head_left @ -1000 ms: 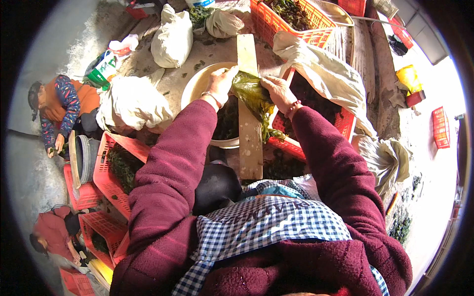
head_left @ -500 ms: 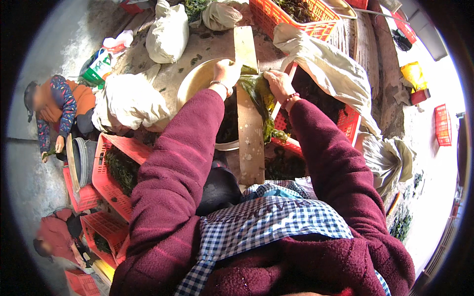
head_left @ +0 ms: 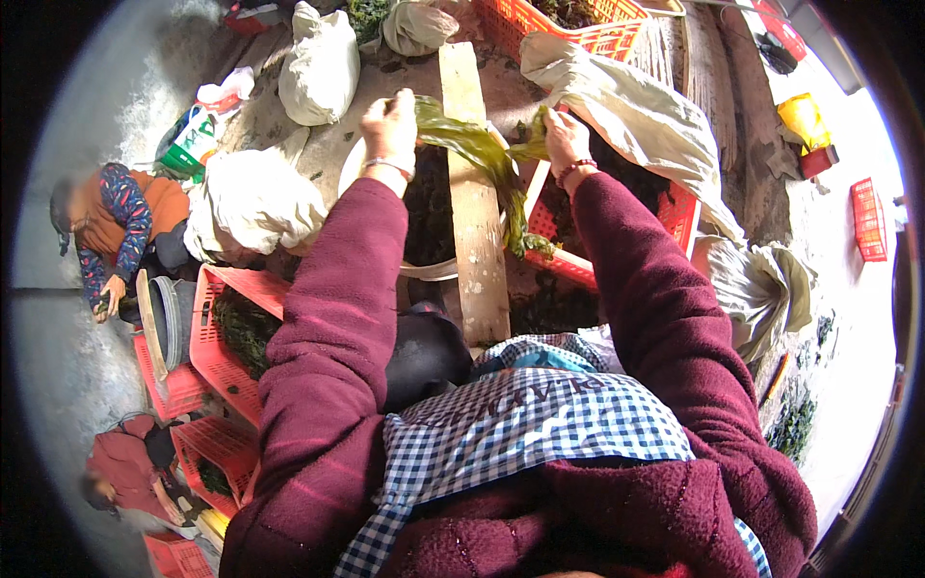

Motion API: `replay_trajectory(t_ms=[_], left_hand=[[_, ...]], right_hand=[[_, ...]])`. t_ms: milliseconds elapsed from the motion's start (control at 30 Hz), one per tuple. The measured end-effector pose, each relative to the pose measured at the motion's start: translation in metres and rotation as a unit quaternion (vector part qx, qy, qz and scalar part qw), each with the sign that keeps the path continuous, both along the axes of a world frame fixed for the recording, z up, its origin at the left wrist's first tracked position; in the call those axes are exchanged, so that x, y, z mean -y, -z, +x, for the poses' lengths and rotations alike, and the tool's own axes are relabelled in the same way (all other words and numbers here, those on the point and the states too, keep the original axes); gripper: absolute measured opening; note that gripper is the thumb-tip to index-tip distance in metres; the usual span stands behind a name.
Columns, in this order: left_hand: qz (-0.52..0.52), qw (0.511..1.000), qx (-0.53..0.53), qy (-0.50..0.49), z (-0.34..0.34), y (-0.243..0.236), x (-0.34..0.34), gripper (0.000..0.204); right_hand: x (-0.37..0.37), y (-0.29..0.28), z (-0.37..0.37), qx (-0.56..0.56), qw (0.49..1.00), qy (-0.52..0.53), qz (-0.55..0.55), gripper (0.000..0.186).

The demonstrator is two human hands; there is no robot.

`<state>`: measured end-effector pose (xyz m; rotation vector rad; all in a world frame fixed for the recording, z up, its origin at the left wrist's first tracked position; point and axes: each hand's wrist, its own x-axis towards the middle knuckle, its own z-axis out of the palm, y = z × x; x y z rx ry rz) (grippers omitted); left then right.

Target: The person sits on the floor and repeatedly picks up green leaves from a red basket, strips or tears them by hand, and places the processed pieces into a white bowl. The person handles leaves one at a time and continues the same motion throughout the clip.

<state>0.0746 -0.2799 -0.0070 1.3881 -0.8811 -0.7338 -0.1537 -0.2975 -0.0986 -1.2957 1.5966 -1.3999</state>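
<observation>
A strip of olive-green seaweed (head_left: pixel 472 144) stretches between my two hands, above a wooden board (head_left: pixel 475 231). My left hand (head_left: pixel 390 130) is closed on its left end, over a round pale tub (head_left: pixel 429 271) with dark seaweed inside. Closed as well, my right hand (head_left: pixel 567 138) grips the other end beside a red plastic crate (head_left: pixel 682 226). A loose tail of the strip hangs down along the board's right side. The board lies across the tub's right part. Dark seaweed fills the crate, and a pale cloth sack (head_left: pixel 631 116) drapes over its edge.
Full white sacks (head_left: pixel 320 72) stand beyond and left of the tub. More red crates (head_left: pixel 236 337) with seaweed are at my left, near two people (head_left: pixel 130 217) at work. Another orange-red crate (head_left: pixel 564 29) sits at the far side. A bunched sack (head_left: pixel 756 294) lies at right.
My hands have moved apart, the left one farther left and away from me, the right one slightly right. The seaweed between them is now drawn out across the board.
</observation>
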Motion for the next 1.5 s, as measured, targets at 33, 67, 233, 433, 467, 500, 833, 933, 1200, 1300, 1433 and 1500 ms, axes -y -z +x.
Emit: replay_trajectory(t_ms=[33,67,233,433,467,500,833,933,1200,1300,1433,1500], left_hand=[[-0.015,1.0,-0.006,0.008,0.008,-0.006,-0.002,0.028],[-0.05,0.999,-0.01,0.018,0.017,-0.014,-0.004,0.028],[-0.012,1.0,0.005,0.029,0.052,-0.057,-0.022,0.023],[0.0,0.972,0.227,0.056,0.077,-0.111,-0.041,0.032],[-0.002,0.942,0.329,0.064,0.081,-0.119,-0.041,0.033],[0.007,0.947,0.309,0.085,0.085,-0.122,-0.043,0.031],[0.038,0.567,0.822,0.04,0.145,-0.18,-0.049,0.031],[0.095,0.669,0.736,-0.036,0.164,-0.193,-0.061,0.042],[0.027,0.986,0.131,0.104,0.102,-0.22,-0.1,0.03],[-0.008,0.964,0.145,0.224,0.067,-0.249,-0.123,0.021],[-0.023,0.916,0.249,0.314,0.029,-0.282,-0.153,0.015],[-0.012,0.888,0.303,0.345,0.012,-0.29,-0.166,0.011]], right_hand=[[-0.004,0.004,-0.015,0.06,0.997,-0.005,0.046,0.03],[-0.008,0.01,-0.033,0.104,0.989,-0.012,0.101,0.03],[-0.023,0.053,-0.144,-0.064,0.993,0.057,0.078,0.032],[-0.036,0.102,-0.297,-0.15,0.954,0.192,0.175,0.029],[-0.045,0.106,-0.316,-0.188,0.946,0.187,0.186,0.029],[-0.055,0.106,-0.333,-0.242,0.934,0.181,0.191,0.029],[-0.149,0.129,-0.444,-0.546,0.779,0.185,0.246,0.03],[-0.174,0.134,-0.474,-0.607,0.738,0.159,0.248,0.03],[-0.165,-0.001,-0.389,-0.026,0.982,0.156,0.101,0.025],[-0.188,-0.075,-0.297,0.22,0.974,-0.04,0.038,0.023],[-0.234,-0.137,-0.189,0.019,0.977,-0.211,-0.014,0.021],[-0.255,-0.147,-0.152,-0.121,0.942,-0.31,-0.042,0.02]])
